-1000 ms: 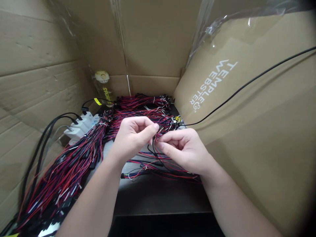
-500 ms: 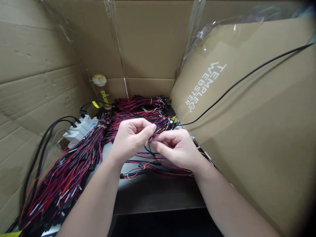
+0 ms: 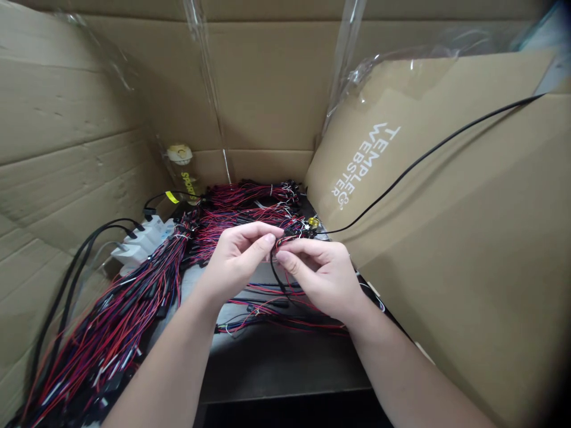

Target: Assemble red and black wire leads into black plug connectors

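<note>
Cardboard walls (image 3: 263, 83) enclosing wire bundles (image 3: 241, 193); a bottle (image 3: 180, 172), contents indistinct, stands at eleven o'clock. Left hand (image 3: 241, 255) and right hand (image 3: 323, 276) — fingertips pinched nearly together — hold black-and-red wires (image 3: 273, 269) at the dial's centre, above the counter (image 3: 285, 362).

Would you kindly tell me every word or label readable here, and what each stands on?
"TEMPLE & WEBSTER": white print on the right-hand cardboard panel.
"SPORTS": yellow lettering on the bottle.
Yellow tag near the bottle: any print is too small to read.
</note>
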{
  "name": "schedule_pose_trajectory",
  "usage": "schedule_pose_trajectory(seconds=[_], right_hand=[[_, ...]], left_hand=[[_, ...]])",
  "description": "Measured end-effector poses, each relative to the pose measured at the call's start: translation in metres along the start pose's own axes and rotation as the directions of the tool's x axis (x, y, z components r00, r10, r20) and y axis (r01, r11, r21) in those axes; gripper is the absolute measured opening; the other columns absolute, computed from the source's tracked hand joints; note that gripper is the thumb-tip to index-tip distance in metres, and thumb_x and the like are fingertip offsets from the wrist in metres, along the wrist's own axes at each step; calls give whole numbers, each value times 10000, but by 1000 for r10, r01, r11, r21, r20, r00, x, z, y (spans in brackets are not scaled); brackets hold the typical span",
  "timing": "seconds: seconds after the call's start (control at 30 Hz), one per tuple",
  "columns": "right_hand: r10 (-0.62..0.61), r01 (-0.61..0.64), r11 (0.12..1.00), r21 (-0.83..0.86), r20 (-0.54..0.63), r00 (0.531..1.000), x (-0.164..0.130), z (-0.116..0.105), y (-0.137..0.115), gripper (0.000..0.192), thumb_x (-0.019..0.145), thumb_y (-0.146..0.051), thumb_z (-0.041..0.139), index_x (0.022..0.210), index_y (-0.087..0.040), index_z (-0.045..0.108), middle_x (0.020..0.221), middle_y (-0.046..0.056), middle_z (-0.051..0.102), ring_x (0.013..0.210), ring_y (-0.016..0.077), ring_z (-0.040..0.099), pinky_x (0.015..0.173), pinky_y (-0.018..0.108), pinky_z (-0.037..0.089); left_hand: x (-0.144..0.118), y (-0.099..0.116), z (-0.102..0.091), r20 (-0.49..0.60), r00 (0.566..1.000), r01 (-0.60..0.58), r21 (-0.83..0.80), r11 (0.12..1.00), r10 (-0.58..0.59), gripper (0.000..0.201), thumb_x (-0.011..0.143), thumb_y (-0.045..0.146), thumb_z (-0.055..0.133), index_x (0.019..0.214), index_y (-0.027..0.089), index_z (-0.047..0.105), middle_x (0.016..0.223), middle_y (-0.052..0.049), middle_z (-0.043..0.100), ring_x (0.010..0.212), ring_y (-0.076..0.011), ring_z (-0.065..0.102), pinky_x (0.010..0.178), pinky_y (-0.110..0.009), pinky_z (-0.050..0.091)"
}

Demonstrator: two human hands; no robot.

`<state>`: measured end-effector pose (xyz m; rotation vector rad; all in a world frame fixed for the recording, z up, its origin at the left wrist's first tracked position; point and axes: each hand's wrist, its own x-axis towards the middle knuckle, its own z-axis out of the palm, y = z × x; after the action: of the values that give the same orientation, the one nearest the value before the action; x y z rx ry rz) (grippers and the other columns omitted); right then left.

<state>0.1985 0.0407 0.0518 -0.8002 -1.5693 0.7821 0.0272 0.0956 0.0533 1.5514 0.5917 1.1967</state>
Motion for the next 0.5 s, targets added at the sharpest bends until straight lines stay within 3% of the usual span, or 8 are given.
schedule_pose_trajectory(seconds=[0.27,0.5], right_hand=[[2,-1,999,41,-18,1000,-1,-2,4,88,947,-191,725,984,-201,804,878,13,785,787,144,721,733,230,578],[75,-66,993,100,-87,993,1,1,8,89,901,-245,808,956,-184,773,949,49,802,845,169,759,779,247,610]], left_hand=[[2,0,-7,63,994,-91,37,995,89,191,942,205,704,1049,295,835,978,-2,793,898,-90,714,806,-157,565],[4,7,-6,97,995,22,-12,1000,-21,179,886,243,790,1043,308,845,1001,-12,814,891,-93,730,801,-157,582]])
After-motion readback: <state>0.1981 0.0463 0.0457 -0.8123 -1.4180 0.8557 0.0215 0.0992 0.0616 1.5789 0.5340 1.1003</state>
